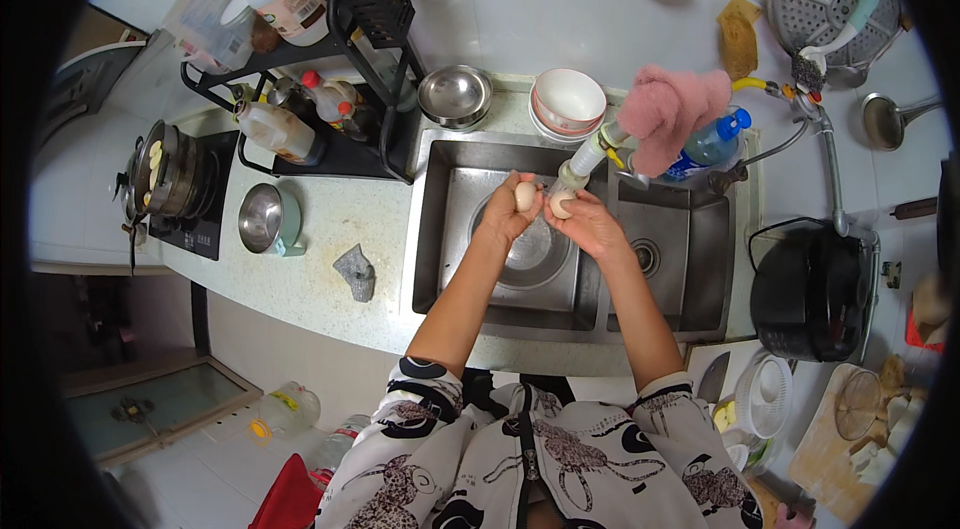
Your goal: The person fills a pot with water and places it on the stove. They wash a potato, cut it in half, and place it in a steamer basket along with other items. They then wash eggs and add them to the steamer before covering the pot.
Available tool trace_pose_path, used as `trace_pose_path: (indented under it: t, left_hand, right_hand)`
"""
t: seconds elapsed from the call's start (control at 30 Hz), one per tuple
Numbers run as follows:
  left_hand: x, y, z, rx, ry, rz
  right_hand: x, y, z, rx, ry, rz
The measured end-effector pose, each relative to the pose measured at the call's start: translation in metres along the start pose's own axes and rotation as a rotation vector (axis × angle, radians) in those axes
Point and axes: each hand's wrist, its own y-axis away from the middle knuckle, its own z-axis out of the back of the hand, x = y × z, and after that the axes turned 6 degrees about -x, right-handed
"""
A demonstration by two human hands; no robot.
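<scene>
My left hand (510, 208) holds a pale brown egg (525, 196) over the larger basin of a double steel sink (429, 229). Close beside it, my right hand (589, 221) grips a second egg (562, 204), its thumb across the shell. Both eggs are just under the mouth of a white tap extension (581, 163), where water seems to run. Below my hands a round metal bowl (536, 259) sits in the basin, partly hidden by my left forearm. A pink cloth (671, 113) hangs over the tap.
Behind the sink stand stacked bowls (571, 98), steel bowls (455, 95) and a blue-capped bottle (712, 143). Left are a black rack (330, 167), a grey cloth (355, 274), a green-sided cup (270, 220) and a pot (169, 176) on a cooktop. A black appliance (806, 293) stands right.
</scene>
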Motion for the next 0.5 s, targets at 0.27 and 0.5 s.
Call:
trace_pose_path:
  t: [0.27, 0.5]
  left_hand:
    - [-0.004, 0.029, 0.009, 0.140, -0.027, -0.037]
    - [0.011, 0.012, 0.027, 0.141, -0.162, -0.025]
  right_hand:
    - [-0.001, -0.029, 0.019, 0.168, 0.190, -0.229]
    - [-0.014, -0.029, -0.001, -0.176, -0.126, -0.044]
